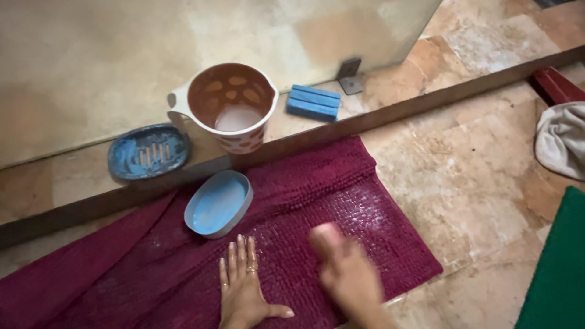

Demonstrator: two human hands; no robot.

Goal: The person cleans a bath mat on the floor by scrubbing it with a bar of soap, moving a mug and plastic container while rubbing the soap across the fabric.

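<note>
A dark red bath mat (341,201) lies on the tiled floor, wet and shiny in its middle. My left hand (244,286) presses flat on it, fingers spread, rings on two fingers. My right hand (344,268) is blurred just above the mat, to the right of the left hand; its fingers look curled, and I see nothing in it. A light blue oval soap-dish lid (218,204) rests on the mat just beyond my left hand.
On the raised ledge stand a brown-and-white spotted jug (226,103), a blue slotted soap dish (148,151) and a blue soap bar (314,102). A grey cloth (563,140) and a green mat (557,274) lie at the right.
</note>
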